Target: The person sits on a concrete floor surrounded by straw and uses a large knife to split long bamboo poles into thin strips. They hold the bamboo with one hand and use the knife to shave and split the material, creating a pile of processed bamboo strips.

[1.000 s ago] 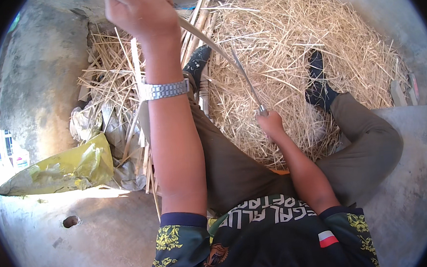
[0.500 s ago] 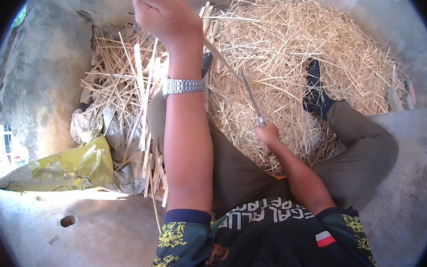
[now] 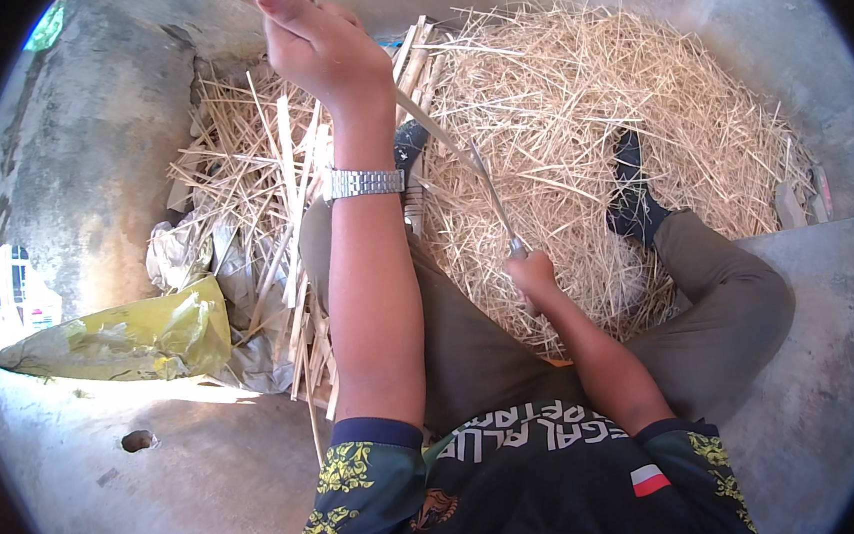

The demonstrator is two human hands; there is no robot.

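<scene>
My left hand [image 3: 314,47], with a silver watch on its wrist, reaches far forward at the upper left. Its fingers are closed round a thin pale strip [image 3: 425,118], apparently bamboo, partly hidden behind the hand and wrist. The strip slants down to the right, toward the blade of a knife [image 3: 495,196]. Lower down, my right hand [image 3: 533,277] is closed on the handle of this knife, its narrow blade pointing up and slightly left. Blade and strip meet or overlap near the tip; whether they touch I cannot tell.
A big heap of pale shavings [image 3: 574,95] lies between and beyond my legs. Longer split strips [image 3: 284,168] are piled at the left, beside a yellow sack [image 3: 136,335]. Concrete walls [image 3: 89,183] surround the spot, and the floor has a round hole [image 3: 140,441].
My left hand has shifted slightly down and left in the picture, still gripping the strip. My right hand and the knife have barely moved.
</scene>
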